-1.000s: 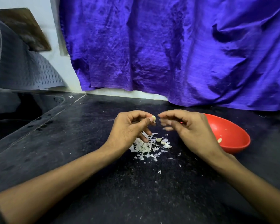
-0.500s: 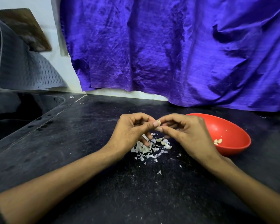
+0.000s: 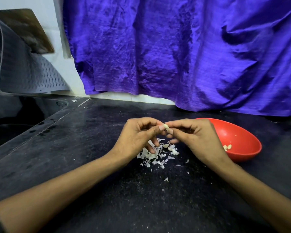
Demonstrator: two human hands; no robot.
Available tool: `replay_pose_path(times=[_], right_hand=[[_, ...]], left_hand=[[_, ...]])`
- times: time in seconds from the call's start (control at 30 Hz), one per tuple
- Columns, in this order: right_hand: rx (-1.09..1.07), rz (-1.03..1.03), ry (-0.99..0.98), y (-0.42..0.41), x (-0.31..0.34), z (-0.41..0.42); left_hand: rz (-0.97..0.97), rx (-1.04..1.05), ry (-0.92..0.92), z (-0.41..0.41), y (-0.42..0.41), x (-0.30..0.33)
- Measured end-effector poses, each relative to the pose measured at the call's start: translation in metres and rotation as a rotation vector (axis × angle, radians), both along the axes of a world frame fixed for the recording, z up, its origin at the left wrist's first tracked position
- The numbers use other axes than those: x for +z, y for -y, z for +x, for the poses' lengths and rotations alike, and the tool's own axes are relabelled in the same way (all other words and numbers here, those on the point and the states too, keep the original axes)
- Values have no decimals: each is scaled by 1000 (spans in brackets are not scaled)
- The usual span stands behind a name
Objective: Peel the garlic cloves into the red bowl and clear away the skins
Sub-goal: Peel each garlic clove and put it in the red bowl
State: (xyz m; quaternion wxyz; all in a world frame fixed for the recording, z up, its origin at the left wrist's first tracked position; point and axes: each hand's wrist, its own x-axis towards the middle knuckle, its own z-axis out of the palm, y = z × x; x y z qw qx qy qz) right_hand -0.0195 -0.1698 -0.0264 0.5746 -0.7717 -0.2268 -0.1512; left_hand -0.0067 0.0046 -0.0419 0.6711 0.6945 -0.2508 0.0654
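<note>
At the centre of the frame, the left hand point(image 3: 136, 138) and the right hand point(image 3: 194, 138) are meeting fingertip to fingertip above the dark counter point(image 3: 74, 157). Both are pinching one garlic clove point(image 3: 166, 126) between them: the left thumb and forefinger are curling round it from the left, the right thumb and forefinger from the right. The remaining fingers of each hand are hanging loosely curled below. Whether skin is still clinging to the clove cannot be told at this size.

Just below the hands, a pile of white skins point(image 3: 151, 156) is lying on the counter, with a few pale cloves point(image 3: 170, 147) sitting at its right edge. Loose flakes are trailing toward the lower centre of the frame.

At centre right, the red bowl point(image 3: 242, 140) is resting on the counter, just behind and beside the right wrist, which is partly covering its left rim. A few peeled cloves point(image 3: 228, 147) are lying inside it near the bottom.

Across the upper frame, a purple cloth point(image 3: 175, 56) is hanging down to the back of the counter. At upper left, a grey ribbed mat point(image 3: 32, 74) is drooping against the wall above a dark sink point(image 3: 15, 118).
</note>
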Motion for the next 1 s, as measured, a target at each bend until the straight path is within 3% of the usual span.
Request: replay_pose_path(times=[0.53, 1.0], right_hand=[[108, 214, -324, -3, 6, -4], [25, 113, -290, -5, 8, -6]], left_hand=[[-47, 49, 79, 2, -1, -5], [-30, 53, 91, 2, 0, -4]])
